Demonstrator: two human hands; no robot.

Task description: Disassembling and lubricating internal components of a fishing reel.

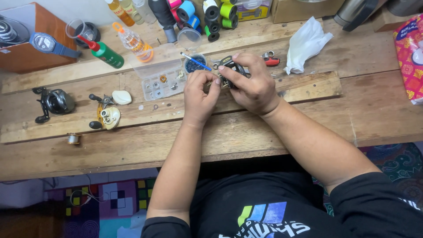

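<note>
Both hands pinching black fishing reel (230, 66), right hand (251, 83) over it, left hand (200, 92) beside.

Counted on the wooden workbench (308, 128)

Two bare hands, left (199, 94) and right (252, 84); two fishing reels, one black (55, 102), one cream and opened (107, 117); one brass spool (73, 139); one green squeeze bottle (105, 53); one clear compartment box (162, 78); one crumpled white tissue (306, 44).

left hand (199, 91): fingers pinched | right hand (251, 83): fingers curled, gripping | hands touching, forearms bare
</note>
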